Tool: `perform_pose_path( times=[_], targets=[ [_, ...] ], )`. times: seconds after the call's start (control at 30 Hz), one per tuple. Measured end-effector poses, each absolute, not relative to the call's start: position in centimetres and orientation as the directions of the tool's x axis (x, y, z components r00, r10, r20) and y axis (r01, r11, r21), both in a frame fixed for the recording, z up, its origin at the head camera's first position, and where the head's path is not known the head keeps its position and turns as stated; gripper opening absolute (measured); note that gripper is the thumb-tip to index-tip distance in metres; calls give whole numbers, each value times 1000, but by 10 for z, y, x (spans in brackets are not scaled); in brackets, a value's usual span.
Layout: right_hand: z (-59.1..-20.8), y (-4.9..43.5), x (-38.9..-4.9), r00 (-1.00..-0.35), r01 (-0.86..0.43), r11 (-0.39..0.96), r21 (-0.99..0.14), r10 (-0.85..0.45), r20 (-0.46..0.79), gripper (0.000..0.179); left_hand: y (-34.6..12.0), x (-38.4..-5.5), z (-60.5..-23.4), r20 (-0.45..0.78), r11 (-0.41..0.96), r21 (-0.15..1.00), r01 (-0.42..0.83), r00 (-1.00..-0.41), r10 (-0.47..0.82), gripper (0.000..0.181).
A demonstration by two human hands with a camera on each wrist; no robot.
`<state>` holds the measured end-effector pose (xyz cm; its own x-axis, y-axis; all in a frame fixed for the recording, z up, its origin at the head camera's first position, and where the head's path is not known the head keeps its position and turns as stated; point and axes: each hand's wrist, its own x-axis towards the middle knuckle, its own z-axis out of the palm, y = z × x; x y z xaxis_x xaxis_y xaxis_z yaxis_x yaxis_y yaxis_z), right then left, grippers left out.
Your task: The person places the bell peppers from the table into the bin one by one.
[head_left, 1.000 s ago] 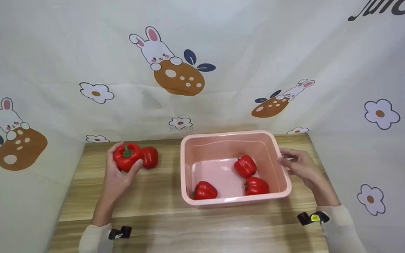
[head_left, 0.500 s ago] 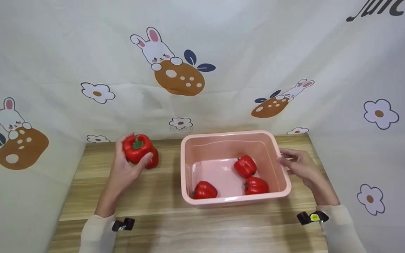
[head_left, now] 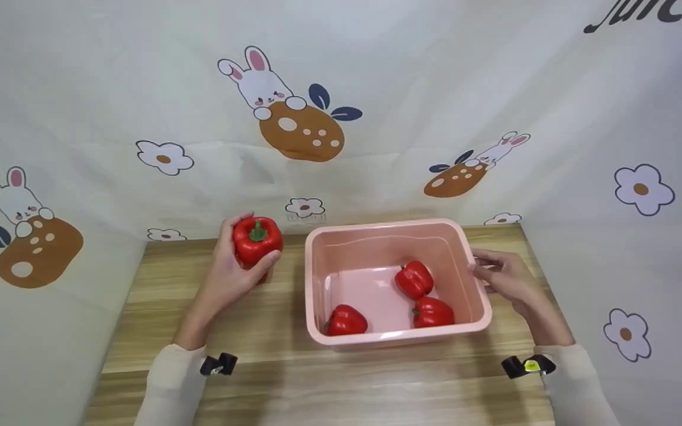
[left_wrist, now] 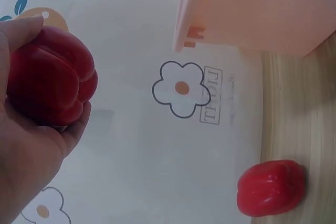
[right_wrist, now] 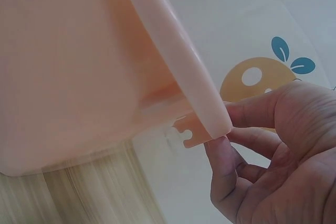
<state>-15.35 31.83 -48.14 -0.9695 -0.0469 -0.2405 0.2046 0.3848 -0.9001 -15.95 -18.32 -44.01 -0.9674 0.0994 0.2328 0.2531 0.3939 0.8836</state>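
Observation:
A red bell pepper [head_left: 256, 241] with a green stem is gripped by my left hand [head_left: 231, 273], thumb on one side and fingers round the other. It is raised over the table, left of a pink plastic basin [head_left: 397, 338]. In the left wrist view, another red bell pepper [left_wrist: 272, 188] lies on the table beneath; the head view mostly hides it behind the held one. My right hand [head_left: 510, 277] pinches the basin's right rim between thumb and fingers, as the right wrist view shows closely. Inside the basin lie three red bell peppers, one [head_left: 347, 320] front left, two [head_left: 414, 280] at the right.
A wood-grain table [head_left: 341, 384] bears the basin. Pale cloth walls [head_left: 388, 77] printed with rabbits and flowers rise behind it and on both sides. Each wrist wears a black strap device [head_left: 219, 364].
My left hand has carried its bell pepper rightward and a little away from me, now covering most of the pepper on the table. The right hand and the basin have stayed put.

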Motion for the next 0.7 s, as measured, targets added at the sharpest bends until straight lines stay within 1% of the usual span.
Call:
perform_pose_path(
  times=[0.37,0.7],
  targets=[
    [-482,320,-155,-968,210,381,-901,-51,-247,52,-158,-173,-430,218,381,881,280,-956,198,84],
    [-481,320,-155,-966,212,392,-895,-55,-253,51,-134,-178,-432,213,412,854,317,-937,279,85]
  ],
)
